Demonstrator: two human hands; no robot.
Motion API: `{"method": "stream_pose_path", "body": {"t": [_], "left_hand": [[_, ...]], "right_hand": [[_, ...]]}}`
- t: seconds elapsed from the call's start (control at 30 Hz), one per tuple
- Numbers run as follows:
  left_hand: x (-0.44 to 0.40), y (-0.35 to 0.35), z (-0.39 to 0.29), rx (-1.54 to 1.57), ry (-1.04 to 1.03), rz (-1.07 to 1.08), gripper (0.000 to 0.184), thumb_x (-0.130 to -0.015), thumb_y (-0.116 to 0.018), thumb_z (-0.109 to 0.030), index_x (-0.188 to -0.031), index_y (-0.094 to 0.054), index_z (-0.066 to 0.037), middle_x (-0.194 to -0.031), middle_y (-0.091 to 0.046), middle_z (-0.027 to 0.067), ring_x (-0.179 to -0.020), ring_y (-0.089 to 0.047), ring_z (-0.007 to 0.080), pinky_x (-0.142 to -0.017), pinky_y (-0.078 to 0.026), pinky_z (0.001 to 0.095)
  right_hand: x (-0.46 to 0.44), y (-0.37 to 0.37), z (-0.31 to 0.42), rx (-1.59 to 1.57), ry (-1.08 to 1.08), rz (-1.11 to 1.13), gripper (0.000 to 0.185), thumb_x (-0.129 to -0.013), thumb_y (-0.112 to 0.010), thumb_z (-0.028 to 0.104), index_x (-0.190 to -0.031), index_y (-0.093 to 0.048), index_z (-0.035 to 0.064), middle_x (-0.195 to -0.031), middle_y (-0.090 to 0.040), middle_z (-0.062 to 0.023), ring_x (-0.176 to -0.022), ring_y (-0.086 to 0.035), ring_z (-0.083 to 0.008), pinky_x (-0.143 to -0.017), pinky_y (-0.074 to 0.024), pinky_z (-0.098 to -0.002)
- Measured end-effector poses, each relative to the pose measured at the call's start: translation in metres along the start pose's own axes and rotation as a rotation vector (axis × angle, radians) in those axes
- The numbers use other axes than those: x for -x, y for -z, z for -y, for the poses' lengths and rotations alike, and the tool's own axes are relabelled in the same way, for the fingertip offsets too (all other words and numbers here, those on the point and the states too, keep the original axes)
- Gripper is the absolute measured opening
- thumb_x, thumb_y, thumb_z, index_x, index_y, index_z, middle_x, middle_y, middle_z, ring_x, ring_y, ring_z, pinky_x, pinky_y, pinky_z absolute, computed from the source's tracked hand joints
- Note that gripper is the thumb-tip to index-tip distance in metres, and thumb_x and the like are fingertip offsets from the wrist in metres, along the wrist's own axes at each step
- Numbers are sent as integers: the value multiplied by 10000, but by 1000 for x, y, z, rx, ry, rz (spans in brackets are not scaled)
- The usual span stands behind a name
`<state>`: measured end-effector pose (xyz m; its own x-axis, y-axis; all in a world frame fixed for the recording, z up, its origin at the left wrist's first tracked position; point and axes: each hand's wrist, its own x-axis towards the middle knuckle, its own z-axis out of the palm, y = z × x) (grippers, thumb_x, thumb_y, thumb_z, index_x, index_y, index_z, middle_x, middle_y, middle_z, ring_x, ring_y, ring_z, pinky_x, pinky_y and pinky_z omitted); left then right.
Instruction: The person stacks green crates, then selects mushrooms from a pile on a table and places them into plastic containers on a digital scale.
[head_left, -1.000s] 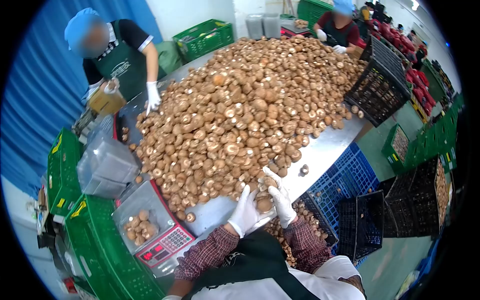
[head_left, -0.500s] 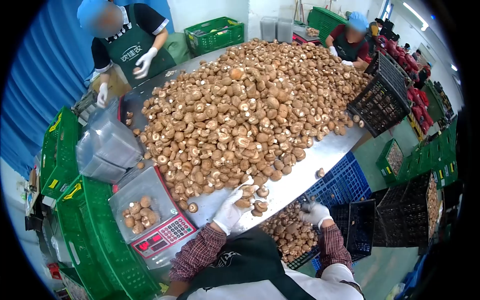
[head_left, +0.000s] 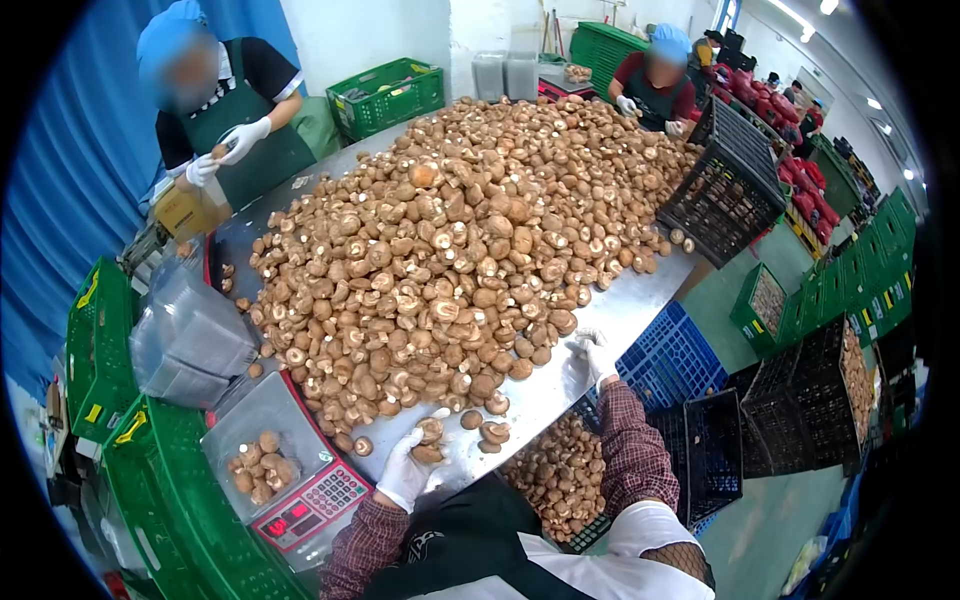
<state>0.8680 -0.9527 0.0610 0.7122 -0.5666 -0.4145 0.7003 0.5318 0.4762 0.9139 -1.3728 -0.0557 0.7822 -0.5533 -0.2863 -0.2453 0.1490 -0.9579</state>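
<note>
Left hand (head_left: pixel 404 473), white-gloved, was curled around a couple of mushrooms (head_left: pixel 429 432) over the near edge of the metal table (head_left: pixel 545 400), thumb and fingers closed on them. Right hand (head_left: pixel 598 357), also gloved, was out over the table's right side near the blue crate (head_left: pixel 672 350), well apart from the left; fingers looked bent, but could not tell if they pinched anything. A few loose mushrooms (head_left: pixel 492 432) lay just beside the left hand, the big mushroom pile (head_left: pixel 440 270) spread beyond, and more mushrooms (head_left: pixel 556 475) sat below the table edge. Handling, best guess: light, slightly springy, caps easy to bruise or tear, stems firmer; probably not very slippery to a glove. Best hold likely a loose finger-and-thumb grip around the cap sides, or by the stem, without squeezing. A clear tub (head_left: pixel 265 468) with mushrooms rested on the scale (head_left: pixel 330 497); its red display was lit, digits and key labels too small to read. Wearer's apron (head_left: pixel 470 520) had white marks at the chest, not legible. Yellow tags (head_left: pixel 95 412) on the green crates showed no readable writing. No brand could be made out.
</note>
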Motion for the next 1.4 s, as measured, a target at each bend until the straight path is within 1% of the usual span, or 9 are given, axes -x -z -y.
{"method": "stream_pose_path", "body": {"t": [0.1, 0.17, 0.23, 0.5, 0.63, 0.7, 0.9, 1.2, 1.4], "left_hand": [[10, 11, -1, 16, 0, 5, 552, -916, -492, -270, -1396, -413, -9, -1048, -651, 141, -818, -630, 206, -707, -540, 322], [19, 10, 0, -5, -28, -8, 536, -956, -467, -323, -1387, -424, -6, -1063, -649, 145, -832, -627, 210, -711, -531, 327], [24, 1, -1, 81, -41, -149, 542, -998, -408, -399, -1372, -442, -8, -1081, -647, 150, -846, -621, 216, -719, -523, 333], [62, 23, -16, 70, -148, -133, 559, -1000, -387, -462, -1329, -483, -20, -1046, -659, 133, -792, -638, 200, -670, -524, 348], [68, 42, -13, 153, -149, -33, 567, -1007, -363, -432, -1327, -479, 21, -1115, -644, 177, -952, -646, 258, -676, -553, 335], [70, 45, -13, 166, -155, -32, 551, -1008, -367, -420, -1301, -496, 27, -1151, -635, 174, -969, -644, 256, -671, -552, 333], [77, 49, -20, 169, -180, -221, 595, -997, -375, -471, -1284, -511, 32, -962, -660, 128, -768, -604, 206, -678, -484, 305], [146, 86, -48, 188, -419, -105, 581, -994, -406, -448, -1301, -487, 38, -1047, -641, 132, -874, -620, 198, -752, -522, 333], [193, 99, -84, 3, -853, -489, 535, -964, -475, -423, -1295, -505, -4, -1062, -635, 113, -888, -614, 171, -765, -525, 324]], "right_hand": [[-7, -21, 20, 461, 81, -126, 359, -799, -697, 107, -1139, -597, 50, -952, -666, -89, -890, -644, -202, -790, -511, -296], [-20, -27, 20, 1214, 633, -182, 437, -727, -761, 151, -1112, -590, 32, -1026, -638, -164, -903, -646, -319, -817, -513, -369], [-26, -33, 15, 951, 517, -159, 521, -686, -797, 203, -1150, -593, 83, -1033, -659, -183, -950, -630, -380, -858, -507, -391], [3, 8, -2, 91, 23, 76, 456, -759, -697, -36, -1204, -598, -15, -1049, -680, -97, -883, -637, -132, -744, -521, -264], [19, 18, -1, -248, -103, 141, 426, -846, -647, 33, -1260, -558, -7, -945, -669, -39, -790, -619, -138, -693, -501, -242], [50, -4, 19, -395, -155, 131, 389, -959, -565, 247, -1278, -532, 28, -1028, -647, -45, -823, -601, -143, -702, -500, -258], [129, -122, 89, -582, -209, 501, 402, -981, -528, 318, -1268, -532, 37, -1087, -633, -54, -842, -597, -147, -715, -504, -271], [192, -272, 98, -223, -172, 987, 285, -930, -611, 243, -1054, -614, -13, -861, -627, -46, -706, -560, -120, -631, -454, -248], [221, -256, 122, 274, -149, 1066, 164, -897, -639, 193, -912, -663, 31, -722, -573, 27, -637, -489, -58, -591, -421, -227]]}}
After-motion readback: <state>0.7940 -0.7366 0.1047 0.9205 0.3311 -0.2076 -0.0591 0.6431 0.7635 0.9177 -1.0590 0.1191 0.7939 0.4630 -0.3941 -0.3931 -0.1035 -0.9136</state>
